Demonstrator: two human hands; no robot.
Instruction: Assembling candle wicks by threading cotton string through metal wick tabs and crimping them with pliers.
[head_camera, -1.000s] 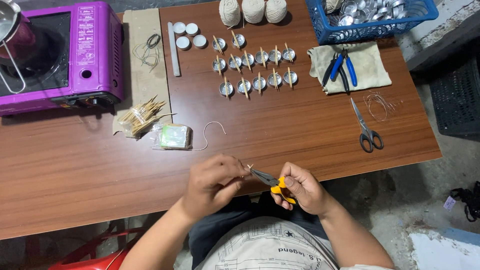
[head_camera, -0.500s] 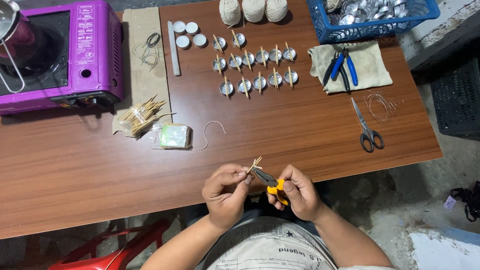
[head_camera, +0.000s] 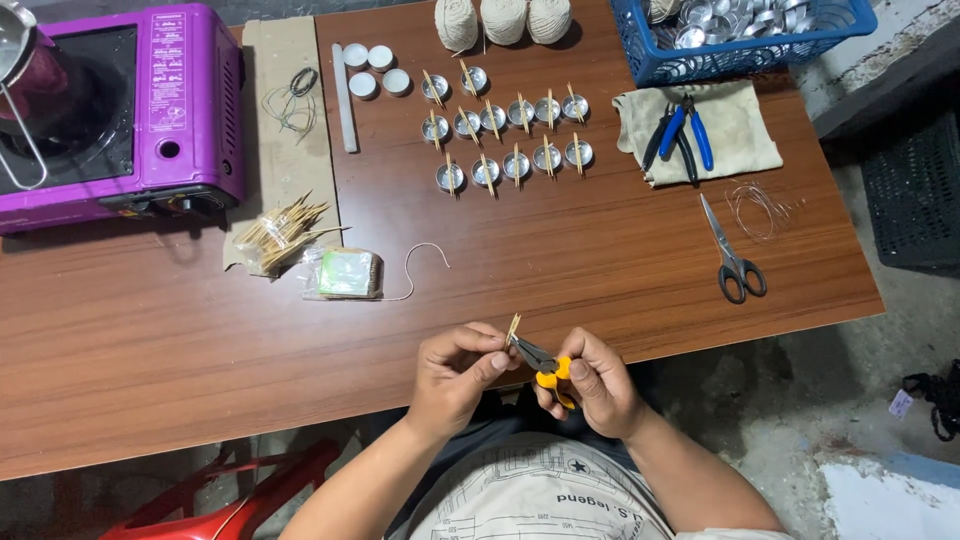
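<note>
Yellow-handled pliers (head_camera: 540, 362) sit gripped in the right hand (head_camera: 592, 385), their tips at small wooden sticks (head_camera: 513, 328) pinched by the left hand (head_camera: 455, 375).

Upper left of my frame: purple portable stove (head_camera: 150, 110). Top right: blue basket (head_camera: 745, 62) of metal cups. Right: black-handled scissors (head_camera: 732, 250), blue-handled pliers (head_camera: 682, 130) on beige cloth (head_camera: 745, 140). Top centre: three twine balls (head_camera: 503, 20).

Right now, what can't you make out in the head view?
- Small wooden sticks at the pliers' tip: left hand covers their lower ends; count unclear.
- Yellow-handled pliers: right hand hides most of the handles.
- Blue basket: cut by top edge.
- Pot on purple stove: cut at left edge.
</note>
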